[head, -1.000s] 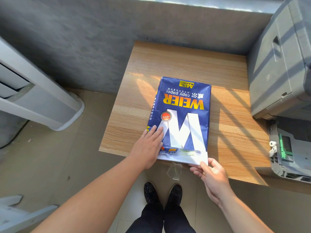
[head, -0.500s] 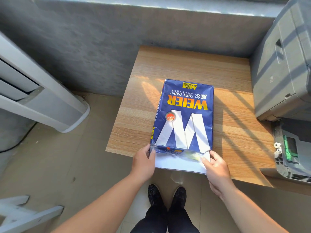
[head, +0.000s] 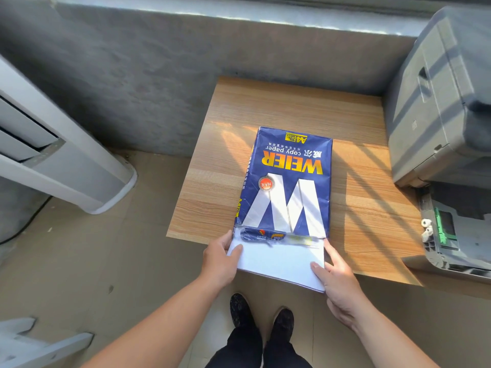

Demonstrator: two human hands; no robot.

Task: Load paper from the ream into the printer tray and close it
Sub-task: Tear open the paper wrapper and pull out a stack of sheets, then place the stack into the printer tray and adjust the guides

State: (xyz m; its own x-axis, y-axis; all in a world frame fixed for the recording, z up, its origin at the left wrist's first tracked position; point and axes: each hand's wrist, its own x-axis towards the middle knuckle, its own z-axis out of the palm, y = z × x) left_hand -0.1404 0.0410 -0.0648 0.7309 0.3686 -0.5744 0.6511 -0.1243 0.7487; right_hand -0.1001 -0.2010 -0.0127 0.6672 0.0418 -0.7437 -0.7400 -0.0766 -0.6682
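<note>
Far side, 12 o'clock: bare light-wood bench [head: 292,107] between the blue paper ream [head: 288,181] and grey concrete wall [head: 159,75].
3 o'clock: open strip of bench, then the grey printer [head: 441,102] and its pulled-out grey tray [head: 457,235] block.
9 o'clock: bench edge, open floor [head: 93,261].

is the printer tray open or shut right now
Open. The tray juts out below the printer, its green guide exposed. No paper shows in the visible part.
</note>
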